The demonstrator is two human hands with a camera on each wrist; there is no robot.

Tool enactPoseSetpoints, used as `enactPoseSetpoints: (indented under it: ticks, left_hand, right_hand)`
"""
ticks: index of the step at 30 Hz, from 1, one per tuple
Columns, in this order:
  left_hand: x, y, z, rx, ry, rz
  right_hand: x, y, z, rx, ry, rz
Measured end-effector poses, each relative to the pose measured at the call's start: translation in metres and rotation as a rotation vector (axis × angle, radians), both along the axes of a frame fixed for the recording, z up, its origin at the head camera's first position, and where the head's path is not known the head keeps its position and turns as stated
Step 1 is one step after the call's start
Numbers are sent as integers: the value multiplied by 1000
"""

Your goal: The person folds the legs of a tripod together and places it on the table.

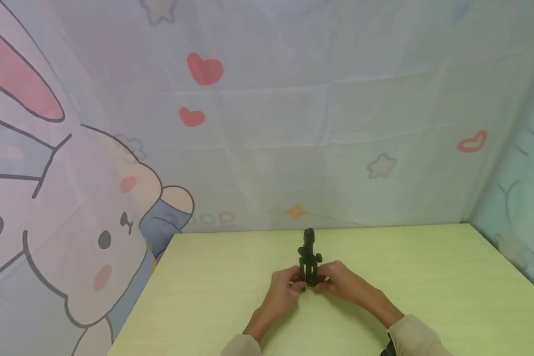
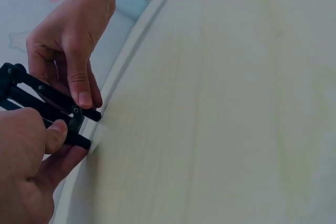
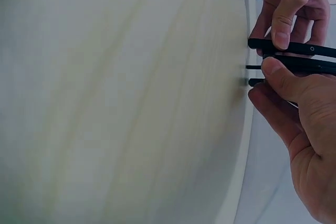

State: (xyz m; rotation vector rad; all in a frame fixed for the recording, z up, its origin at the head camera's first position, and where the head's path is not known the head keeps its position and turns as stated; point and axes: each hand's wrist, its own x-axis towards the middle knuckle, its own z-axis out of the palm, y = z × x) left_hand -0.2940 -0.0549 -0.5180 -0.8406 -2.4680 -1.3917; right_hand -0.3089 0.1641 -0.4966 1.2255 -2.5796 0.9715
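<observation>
A small black tripod (image 1: 309,251) is right between the two hands, its legs at the fingers and its head reaching beyond them. The left hand (image 1: 284,292) has its thumb and fingers nearly closed, pinching one leg close to the foot; the right hand (image 1: 344,284) pinches another leg likewise, just across from it. A pale yellow desk (image 1: 204,291) spreads around the fingers. Behind the right fingers, by the sleeve (image 1: 416,336), a dark object (image 1: 388,349) peeks out (mostly hidden, so I can't say what). Past the fingertips hangs a cloth (image 1: 271,118) printed with hearts.
</observation>
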Motion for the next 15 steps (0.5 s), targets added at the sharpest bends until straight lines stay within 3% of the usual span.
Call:
enactPoseSetpoints:
  ticks: [5, 15]
  left_hand:
    - [-2, 0, -1, 9, -13, -15]
    - [1, 1, 2, 11, -42, -18]
  right_hand:
    - [-4, 2, -2, -14, 25, 30]
    - [-1, 5, 0, -14, -37, 36]
